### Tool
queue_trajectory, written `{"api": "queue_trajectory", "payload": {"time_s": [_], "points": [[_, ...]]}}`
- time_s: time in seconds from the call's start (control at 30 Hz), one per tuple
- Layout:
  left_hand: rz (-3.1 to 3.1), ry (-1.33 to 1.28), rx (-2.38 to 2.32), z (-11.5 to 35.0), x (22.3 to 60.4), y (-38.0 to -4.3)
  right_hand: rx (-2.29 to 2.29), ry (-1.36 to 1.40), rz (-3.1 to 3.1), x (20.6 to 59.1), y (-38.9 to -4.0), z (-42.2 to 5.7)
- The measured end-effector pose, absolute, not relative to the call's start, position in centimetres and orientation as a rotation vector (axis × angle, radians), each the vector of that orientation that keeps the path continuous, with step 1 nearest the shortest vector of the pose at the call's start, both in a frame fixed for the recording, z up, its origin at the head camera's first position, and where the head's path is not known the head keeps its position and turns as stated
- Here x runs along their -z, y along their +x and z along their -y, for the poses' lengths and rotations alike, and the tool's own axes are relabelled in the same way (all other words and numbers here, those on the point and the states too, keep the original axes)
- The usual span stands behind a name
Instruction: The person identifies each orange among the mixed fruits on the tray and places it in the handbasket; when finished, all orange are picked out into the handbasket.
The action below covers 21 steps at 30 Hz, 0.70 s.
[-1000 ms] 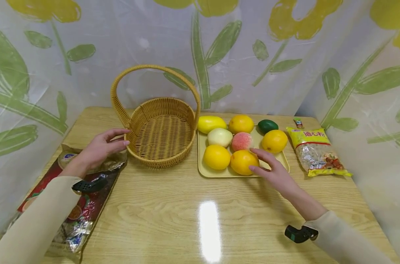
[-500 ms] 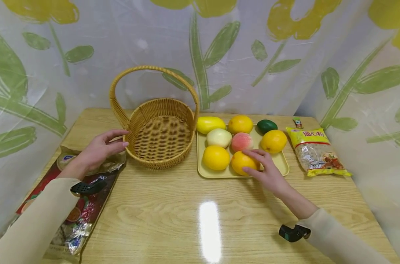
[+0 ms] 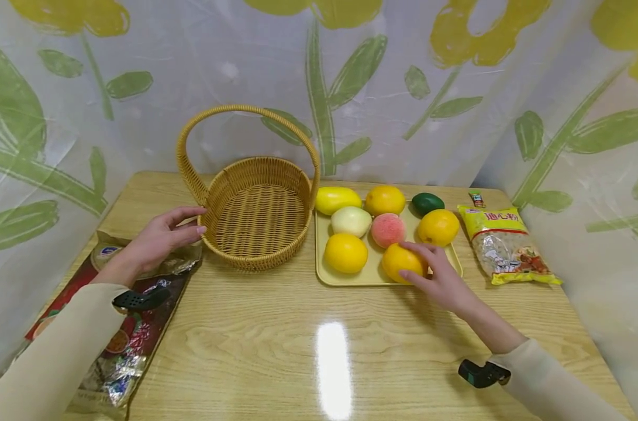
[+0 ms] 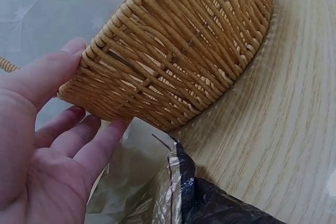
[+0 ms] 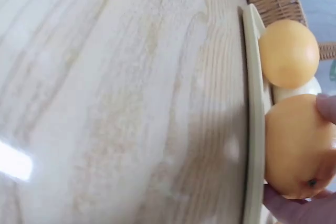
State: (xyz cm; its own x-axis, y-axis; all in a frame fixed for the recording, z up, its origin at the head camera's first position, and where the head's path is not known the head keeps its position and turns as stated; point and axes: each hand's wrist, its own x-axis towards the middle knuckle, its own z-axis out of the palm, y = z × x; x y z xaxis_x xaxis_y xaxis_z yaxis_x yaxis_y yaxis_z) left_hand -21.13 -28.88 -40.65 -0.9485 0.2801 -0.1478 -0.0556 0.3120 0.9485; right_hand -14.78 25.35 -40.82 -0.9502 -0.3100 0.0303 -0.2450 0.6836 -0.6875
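Note:
In the head view, my right hand (image 3: pixel 442 280) grips an orange (image 3: pixel 400 262) at the front of the yellow tray (image 3: pixel 329 278). The right wrist view has thumb and fingers on opposite sides of that orange (image 5: pixel 299 148), close beside the tray's rim (image 5: pixel 255 129). Around it lie a second orange (image 3: pixel 346 253), a pink peach (image 3: pixel 388 230) and a pale round fruit (image 3: pixel 351 221). My left hand (image 3: pixel 158 238) rests at the left side of the wicker basket (image 3: pixel 261 254). Its thumb touches the rim and its relaxed fingers lie against the outer wall (image 4: pixel 173 51).
Other fruit sits farther back: a long yellow one (image 3: pixel 337 200), a dark green one (image 3: pixel 427 204) and more oranges (image 3: pixel 438 227). A yellow-ended food bag (image 3: pixel 510 245) lies right of the tray, a small packet (image 3: pixel 476 199) behind it. A dark red bag (image 3: pixel 134 333) lies under my left forearm.
My right hand has closed its fingers round the front orange. That orange has shifted to the right, away from the orange beside it. The left hand and basket stay put.

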Motion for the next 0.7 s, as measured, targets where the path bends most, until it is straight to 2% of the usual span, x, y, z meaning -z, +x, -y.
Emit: {"api": "queue_trajectory", "payload": {"time_s": [0.2,0.7], "points": [[-2.318,0.221,-1.621,29.1,40.5,-21.2,1.01,-0.64,-2.82,40.2,-14.9,-25.1],[-2.322,0.202,-1.621,28.9,40.3,-21.2,1.029,-0.562,-2.807,37.2,-14.0,-23.8]]}}
